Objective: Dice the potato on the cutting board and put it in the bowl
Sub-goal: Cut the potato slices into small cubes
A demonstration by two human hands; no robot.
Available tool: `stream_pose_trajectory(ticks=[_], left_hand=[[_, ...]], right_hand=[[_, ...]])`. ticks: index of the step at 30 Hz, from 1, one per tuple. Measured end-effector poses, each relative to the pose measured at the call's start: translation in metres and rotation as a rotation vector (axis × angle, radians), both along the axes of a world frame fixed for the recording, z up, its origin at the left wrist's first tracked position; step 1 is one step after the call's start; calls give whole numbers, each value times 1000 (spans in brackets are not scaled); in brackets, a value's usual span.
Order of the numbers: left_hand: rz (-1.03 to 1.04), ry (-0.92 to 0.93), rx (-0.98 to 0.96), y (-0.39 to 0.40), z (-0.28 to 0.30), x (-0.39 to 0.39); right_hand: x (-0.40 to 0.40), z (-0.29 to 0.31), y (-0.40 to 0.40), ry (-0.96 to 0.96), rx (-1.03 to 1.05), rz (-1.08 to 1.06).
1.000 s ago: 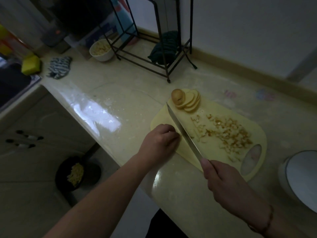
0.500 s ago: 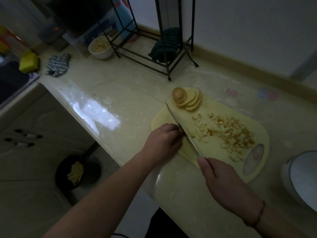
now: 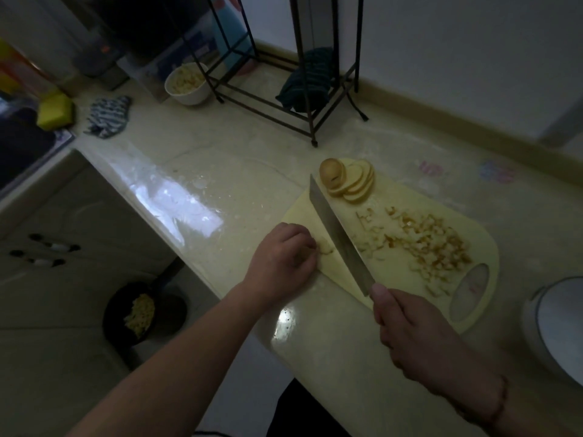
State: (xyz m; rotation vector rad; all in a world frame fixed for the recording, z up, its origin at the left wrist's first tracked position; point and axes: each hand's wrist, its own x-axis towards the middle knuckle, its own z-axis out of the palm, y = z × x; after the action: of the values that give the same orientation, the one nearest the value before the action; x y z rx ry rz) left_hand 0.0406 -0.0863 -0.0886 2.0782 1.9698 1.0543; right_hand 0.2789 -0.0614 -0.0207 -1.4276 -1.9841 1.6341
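Note:
A pale yellow cutting board (image 3: 303,212) lies on the counter. Fanned potato slices (image 3: 353,181) with a rounded end piece sit at its far corner. A heap of diced potato (image 3: 432,247) covers its right half. My right hand (image 3: 407,329) grips the handle of a long knife (image 3: 337,234), whose blade lies across the board's left part. My left hand (image 3: 284,260), fingers curled, holds down a few small potato pieces (image 3: 325,247) just left of the blade. A white bowl (image 3: 555,326) stands at the right edge, partly cut off.
A white bowl of diced potato (image 3: 187,82) stands at the back left beside a black wire rack (image 3: 284,99) with a dark cloth. A striped cloth (image 3: 108,116) and yellow sponge (image 3: 55,110) lie by the sink. On the floor below sits a dark pan (image 3: 142,310) with scraps.
The knife blade has shifted slightly right, away from my left hand, uncovering small potato pieces at my fingertips. My left hand stays at the board's left edge.

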Motion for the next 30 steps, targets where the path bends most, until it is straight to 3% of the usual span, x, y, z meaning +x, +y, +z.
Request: stream_pose_trajectory(ticks=[13, 26, 30], left_hand=[[-46, 62, -42, 11, -5, 4], [-58, 35, 3, 5, -2, 1], [-153, 111, 15, 4, 3, 2]], right_hand=[[-9, -4, -3, -80, 125, 24], [-1, -13, 4, -47, 52, -23], [-5, -5, -1, -35, 49, 23]])
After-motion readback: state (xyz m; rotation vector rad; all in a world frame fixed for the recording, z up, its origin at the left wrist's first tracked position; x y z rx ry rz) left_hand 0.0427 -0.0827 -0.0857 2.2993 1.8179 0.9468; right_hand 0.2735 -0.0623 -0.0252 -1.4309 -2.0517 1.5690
